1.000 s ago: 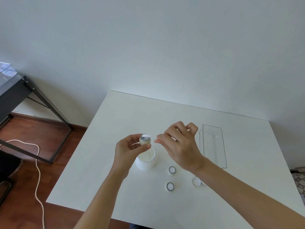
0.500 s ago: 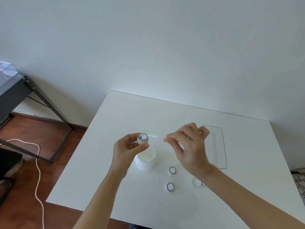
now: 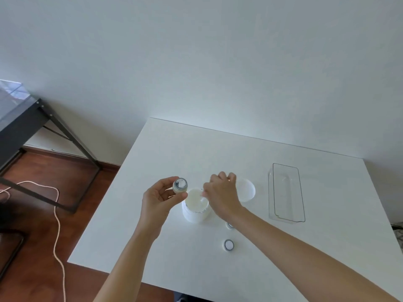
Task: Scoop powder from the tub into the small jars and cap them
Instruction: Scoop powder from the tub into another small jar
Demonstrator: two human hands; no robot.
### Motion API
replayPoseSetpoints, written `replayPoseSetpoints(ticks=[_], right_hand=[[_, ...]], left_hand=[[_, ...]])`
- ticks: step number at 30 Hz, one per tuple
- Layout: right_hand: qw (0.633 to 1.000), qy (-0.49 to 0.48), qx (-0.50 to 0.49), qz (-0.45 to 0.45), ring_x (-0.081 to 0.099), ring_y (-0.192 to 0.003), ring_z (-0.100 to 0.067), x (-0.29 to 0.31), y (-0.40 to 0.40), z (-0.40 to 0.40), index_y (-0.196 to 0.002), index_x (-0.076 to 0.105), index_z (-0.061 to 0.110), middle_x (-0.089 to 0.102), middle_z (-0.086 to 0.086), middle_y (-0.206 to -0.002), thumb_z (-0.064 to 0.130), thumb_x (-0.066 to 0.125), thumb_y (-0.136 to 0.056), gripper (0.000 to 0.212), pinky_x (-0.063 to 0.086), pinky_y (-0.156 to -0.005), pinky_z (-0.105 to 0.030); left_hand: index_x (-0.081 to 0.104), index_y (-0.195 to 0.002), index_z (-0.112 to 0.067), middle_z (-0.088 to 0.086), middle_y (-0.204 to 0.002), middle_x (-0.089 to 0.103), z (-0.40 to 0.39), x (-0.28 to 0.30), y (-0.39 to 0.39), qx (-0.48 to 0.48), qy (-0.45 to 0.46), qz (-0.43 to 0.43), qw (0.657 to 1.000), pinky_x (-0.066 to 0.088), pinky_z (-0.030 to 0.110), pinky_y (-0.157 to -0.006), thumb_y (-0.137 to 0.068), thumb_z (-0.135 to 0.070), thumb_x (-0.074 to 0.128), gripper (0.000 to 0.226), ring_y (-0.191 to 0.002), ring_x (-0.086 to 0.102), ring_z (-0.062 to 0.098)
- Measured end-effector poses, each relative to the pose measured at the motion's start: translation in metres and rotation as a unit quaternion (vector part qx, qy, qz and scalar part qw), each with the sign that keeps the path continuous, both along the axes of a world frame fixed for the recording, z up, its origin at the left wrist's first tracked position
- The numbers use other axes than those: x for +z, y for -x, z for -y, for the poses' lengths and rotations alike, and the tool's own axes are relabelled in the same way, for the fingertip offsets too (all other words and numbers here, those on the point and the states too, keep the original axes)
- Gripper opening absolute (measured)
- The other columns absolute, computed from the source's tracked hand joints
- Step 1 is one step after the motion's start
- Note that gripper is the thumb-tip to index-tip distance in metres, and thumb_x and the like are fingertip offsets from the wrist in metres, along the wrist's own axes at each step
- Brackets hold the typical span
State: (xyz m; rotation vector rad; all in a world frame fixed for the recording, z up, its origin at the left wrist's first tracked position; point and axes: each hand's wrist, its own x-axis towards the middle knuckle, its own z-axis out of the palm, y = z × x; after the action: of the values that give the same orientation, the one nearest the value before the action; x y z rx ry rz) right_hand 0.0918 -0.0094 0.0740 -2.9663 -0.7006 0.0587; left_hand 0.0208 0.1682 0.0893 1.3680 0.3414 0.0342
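The right hand (image 3: 221, 196) hangs over the open tub (image 3: 195, 207), covering the tub's right rim. The left hand (image 3: 160, 198) holds a small jar (image 3: 180, 185) just left of it. A lid (image 3: 246, 190) lies behind, two caps (image 3: 228, 244) in front, and a clear tray (image 3: 285, 192) at the bench's (image 3: 174, 149) right.

Matt white table (image 3: 305, 247); clear glossy plastic tray (image 3: 302, 192); polished wood floor (image 3: 39, 247)
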Motion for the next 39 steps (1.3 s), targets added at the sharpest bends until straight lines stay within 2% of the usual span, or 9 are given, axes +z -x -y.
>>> replayPoseSetpoints(ticks=[5, 8, 10, 14, 18, 23, 27, 33, 39], right_hand=[[0.997, 0.051, 0.007, -0.049, 0.048, -0.091, -0.028, -0.016, -0.004, -0.015, -0.079, 0.062, 0.012, 0.056, -0.005, -0.083, 0.027, 0.058, -0.092, 0.020, 0.026, -0.085, -0.039], [0.994, 0.032, -0.060, -0.089, 0.050, -0.090, -0.026, -0.015, -0.006, -0.010, -0.076, 0.052, 0.019, 0.058, -0.002, -0.086, 0.037, 0.050, -0.095, 0.026, 0.022, -0.076, -0.038], [0.983, -0.025, -0.134, -0.123, 0.050, -0.082, -0.026, -0.011, -0.009, -0.001, -0.065, 0.044, 0.020, 0.053, 0.001, -0.073, 0.038, 0.050, -0.093, 0.034, 0.022, -0.074, -0.038], [0.922, -0.156, -0.274, -0.223, 0.044, -0.065, -0.024, 0.000, -0.015, 0.020, -0.056, 0.039, 0.018, 0.037, 0.002, -0.056, 0.034, 0.055, -0.091, 0.042, 0.023, -0.073, -0.036], [0.865, -0.241, -0.342, -0.278, 0.047, -0.062, -0.017, 0.011, -0.014, 0.040, -0.053, 0.049, 0.018, 0.053, 0.003, -0.062, 0.037, 0.059, -0.090, 0.042, 0.025, -0.081, -0.036], [0.824, -0.325, -0.337, -0.320, 0.059, -0.100, -0.023, 0.033, -0.015, 0.054, -0.074, 0.072, 0.017, 0.069, 0.002, -0.088, 0.034, 0.063, -0.089, 0.024, 0.037, -0.104, -0.044], [0.794, -0.387, -0.321, -0.342, 0.054, -0.100, -0.016, 0.057, -0.019, 0.055, -0.076, 0.071, 0.016, 0.066, 0.008, -0.088, 0.030, 0.063, -0.090, 0.022, 0.034, -0.088, -0.030], [0.785, -0.416, -0.295, -0.351, 0.053, -0.107, -0.014, 0.084, -0.024, 0.046, -0.068, 0.069, 0.020, 0.064, 0.010, -0.086, 0.032, 0.065, -0.088, 0.024, 0.032, -0.088, -0.029], [0.787, -0.416, -0.287, -0.354, 0.055, -0.104, -0.013, 0.088, -0.023, 0.033, -0.067, 0.069, 0.019, 0.063, 0.011, -0.083, 0.032, 0.065, -0.088, 0.025, 0.032, -0.086, -0.030]], left_hand=[[0.072, -0.110, -0.020, -0.003, -0.103, 0.078, -0.005, 0.000, 0.004, -0.019, 0.004, 0.003, 1.000, 0.055, 0.024, -0.083, -0.078, -0.003, 0.082, 0.038, -0.089, 0.070, 0.012], [0.072, -0.112, -0.023, -0.002, -0.108, 0.077, -0.005, 0.001, 0.006, -0.029, 0.017, 0.001, 0.999, 0.051, 0.031, -0.094, -0.076, -0.016, 0.078, 0.038, -0.097, 0.071, 0.013], [0.070, -0.117, -0.021, 0.000, -0.114, 0.075, -0.005, 0.000, 0.007, -0.039, 0.031, 0.003, 0.999, 0.048, 0.037, -0.100, -0.076, -0.022, 0.079, 0.042, -0.107, 0.072, 0.020], [0.058, -0.126, -0.011, 0.010, -0.119, 0.072, -0.004, -0.003, 0.006, -0.043, 0.087, 0.003, 0.995, 0.053, 0.042, -0.099, -0.076, -0.021, 0.083, 0.057, -0.110, 0.071, 0.033], [0.059, -0.117, -0.007, 0.017, -0.121, 0.068, -0.003, -0.007, 0.004, -0.046, 0.119, 0.003, 0.992, 0.059, 0.032, -0.090, -0.077, -0.014, 0.074, 0.043, -0.107, 0.072, 0.035], [0.063, -0.122, -0.012, 0.007, -0.117, 0.072, -0.002, -0.010, 0.002, -0.048, 0.089, 0.000, 0.995, 0.058, 0.026, -0.082, -0.081, -0.020, 0.069, 0.042, -0.102, 0.074, 0.025], [0.063, -0.126, -0.015, 0.001, -0.119, 0.071, 0.001, -0.015, 0.000, -0.051, 0.063, -0.009, 0.997, 0.057, 0.025, -0.083, -0.085, -0.020, 0.072, 0.041, -0.099, 0.074, 0.019], [0.069, -0.118, -0.016, -0.004, -0.111, 0.073, 0.011, -0.012, -0.005, -0.062, 0.050, -0.016, 0.997, 0.047, 0.042, -0.104, -0.075, -0.016, 0.077, 0.044, -0.091, 0.070, 0.014], [0.071, -0.113, -0.025, -0.004, -0.108, 0.073, 0.020, -0.004, -0.007, -0.084, 0.061, 0.002, 0.995, 0.051, 0.038, -0.094, -0.068, -0.031, 0.082, 0.047, -0.087, 0.069, 0.016]])
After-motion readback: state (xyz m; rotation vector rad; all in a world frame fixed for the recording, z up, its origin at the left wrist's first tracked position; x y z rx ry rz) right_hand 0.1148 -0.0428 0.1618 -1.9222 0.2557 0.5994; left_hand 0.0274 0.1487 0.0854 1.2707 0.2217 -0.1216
